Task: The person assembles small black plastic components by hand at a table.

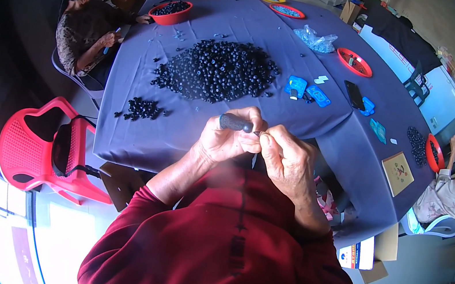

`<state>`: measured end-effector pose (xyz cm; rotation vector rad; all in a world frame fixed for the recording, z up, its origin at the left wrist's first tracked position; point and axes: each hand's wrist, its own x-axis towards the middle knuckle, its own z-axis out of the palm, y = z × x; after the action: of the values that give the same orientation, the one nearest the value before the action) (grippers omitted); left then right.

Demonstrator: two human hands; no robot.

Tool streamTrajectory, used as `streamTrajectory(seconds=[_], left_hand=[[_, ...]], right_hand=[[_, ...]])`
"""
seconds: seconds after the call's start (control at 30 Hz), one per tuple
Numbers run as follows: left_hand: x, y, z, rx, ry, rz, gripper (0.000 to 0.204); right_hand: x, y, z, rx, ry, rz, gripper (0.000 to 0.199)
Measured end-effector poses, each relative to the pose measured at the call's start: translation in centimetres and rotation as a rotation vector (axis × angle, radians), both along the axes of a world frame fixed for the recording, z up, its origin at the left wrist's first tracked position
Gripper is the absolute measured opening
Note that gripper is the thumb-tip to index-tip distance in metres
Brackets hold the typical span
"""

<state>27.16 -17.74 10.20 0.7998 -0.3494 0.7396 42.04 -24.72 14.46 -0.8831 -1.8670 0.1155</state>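
Just off the table's near edge, my two hands meet in front of my chest. My left hand (pixel 219 142) is closed around a thick dark grey cylindrical handle (pixel 233 122), which lies across its fingers and points toward the right hand. My right hand (pixel 293 161) pinches thumb against fingers at the handle's end. A tiny dark bit shows between the fingertips, too small to name. Beyond the hands, a big heap of small round black parts (pixel 217 71) covers the middle of the table. A smaller pile of the same black parts (pixel 142 109) sits to the left.
Blue-grey cloth covers the long table (pixel 310 133). Red basins (pixel 169 19), a clear bag (pixel 315 40), blue packs (pixel 319 95), a phone (pixel 354 95) and a notebook (pixel 397 173) rest on it. People work at the left, right and far end. A red chair (pixel 32 146) stands left.
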Motion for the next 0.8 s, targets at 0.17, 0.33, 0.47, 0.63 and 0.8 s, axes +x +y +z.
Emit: streamTrajectory(seconds=[0.17,0.33,0.47,0.63,0.8], left_hand=[[-0.1,-0.1,0.2,0.002,0.008,0.006,0.043],[-0.4,-0.5,0.4,0.052,0.263,0.284,0.035],[-1.2,-0.4,0.0,0.098,0.304,0.272,0.041],[-2.7,-0.2,-1.1,0.114,0.373,0.299,0.037],[-9.1,4.3,-5.6,0.995,1.148,1.428,0.016]], right_hand=[[-0.4,0.3,-0.4,-0.011,0.141,0.03,0.015],[-0.1,0.7,-0.9,-0.137,0.117,0.057,0.021],[-0.3,1.1,-1.0,-0.25,0.153,0.144,0.024],[0.0,1.2,-0.7,-0.373,0.115,0.249,0.025],[-0.1,2.0,-1.2,-0.27,-0.018,-0.018,0.031]])
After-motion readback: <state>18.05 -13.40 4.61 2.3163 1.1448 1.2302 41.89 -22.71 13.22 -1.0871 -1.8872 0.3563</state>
